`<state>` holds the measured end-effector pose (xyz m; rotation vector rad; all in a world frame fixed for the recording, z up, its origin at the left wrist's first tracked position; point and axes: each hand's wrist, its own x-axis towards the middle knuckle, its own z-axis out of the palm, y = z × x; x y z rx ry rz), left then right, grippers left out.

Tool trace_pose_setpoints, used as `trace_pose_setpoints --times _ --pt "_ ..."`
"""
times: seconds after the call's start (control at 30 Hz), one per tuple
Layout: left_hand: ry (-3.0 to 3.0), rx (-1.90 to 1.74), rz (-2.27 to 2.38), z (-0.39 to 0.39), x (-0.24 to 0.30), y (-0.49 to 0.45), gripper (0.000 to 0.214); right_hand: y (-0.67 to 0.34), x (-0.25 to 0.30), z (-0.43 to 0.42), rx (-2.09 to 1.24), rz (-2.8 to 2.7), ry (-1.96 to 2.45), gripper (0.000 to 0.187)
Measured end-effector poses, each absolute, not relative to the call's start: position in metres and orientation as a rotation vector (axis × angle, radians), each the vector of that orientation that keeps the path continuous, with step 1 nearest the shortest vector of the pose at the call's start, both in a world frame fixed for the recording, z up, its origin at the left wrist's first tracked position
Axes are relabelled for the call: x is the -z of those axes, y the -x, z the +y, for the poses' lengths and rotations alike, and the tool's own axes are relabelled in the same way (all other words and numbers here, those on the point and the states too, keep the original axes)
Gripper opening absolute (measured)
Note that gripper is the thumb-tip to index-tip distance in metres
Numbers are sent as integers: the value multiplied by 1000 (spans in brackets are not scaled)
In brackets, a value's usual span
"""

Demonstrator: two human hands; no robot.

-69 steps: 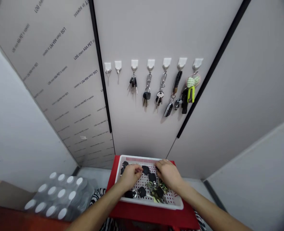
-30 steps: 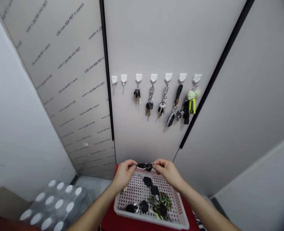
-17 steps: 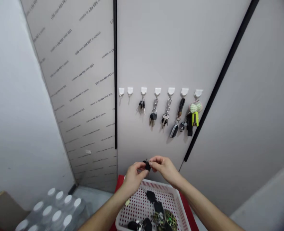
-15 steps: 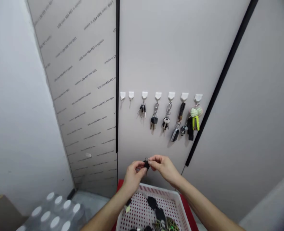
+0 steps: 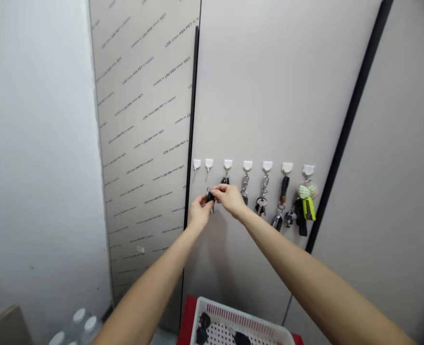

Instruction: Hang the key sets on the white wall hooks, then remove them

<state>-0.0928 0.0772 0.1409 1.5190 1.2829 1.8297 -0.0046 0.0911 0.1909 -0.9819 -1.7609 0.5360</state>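
Note:
Both my hands are raised to the wall and pinch a small black key set (image 5: 210,196) between them. My left hand (image 5: 198,212) holds it from below, fingers closed. My right hand (image 5: 229,198) grips it from the right, just under the row of white hooks (image 5: 208,164). The two leftmost hooks (image 5: 196,164) are bare. The hooks further right carry key bunches, among them a black leather fob (image 5: 283,190) and a green and yellow charm (image 5: 307,200). My right hand partly covers the keys on the third hook (image 5: 227,165).
A white perforated basket (image 5: 233,318) with more dark keys stands on a red surface (image 5: 185,326) at the bottom. Bottle caps (image 5: 78,322) show at the lower left. A black vertical strip (image 5: 191,120) splits the wall panels; another strip (image 5: 345,129) runs at the right.
My hands lifted the black key set out of the basket and carried it up to the hooks. The view tilted upward, so the basket dropped to the bottom edge.

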Motion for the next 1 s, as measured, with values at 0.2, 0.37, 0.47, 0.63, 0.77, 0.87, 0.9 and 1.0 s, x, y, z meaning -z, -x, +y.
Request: trace_pose_setpoints --times 0.2,0.37,0.47,0.63,0.77,0.87,0.9,1.0 --pt "-1478 -1887 1471 95 -179 104 20 25 -221 116 -336 -1689 1079 18" --pt "-1536 -1850 1736 97 -200 107 21 32 -238 127 -207 -1647 1173 22" --pt "-1524 -1782 1913 96 -202 106 22 34 -239 133 -148 -1641 1237 21" --pt "-1554 -1708 1981 97 -191 104 24 34 -232 137 -76 -1700 1269 16" --pt "-1481 -1751 1891 100 -181 107 24 31 -227 128 -51 -1753 1246 19" --pt "-1471 -1749 1834 95 -167 113 24 20 -215 109 -58 -1803 1227 23" --pt "-1493 -1734 1818 92 -159 114 24 14 -207 101 -57 -1831 1208 24" --pt "-1582 -1617 1721 71 -122 114 23 -11 -165 73 -96 -1960 1160 23"
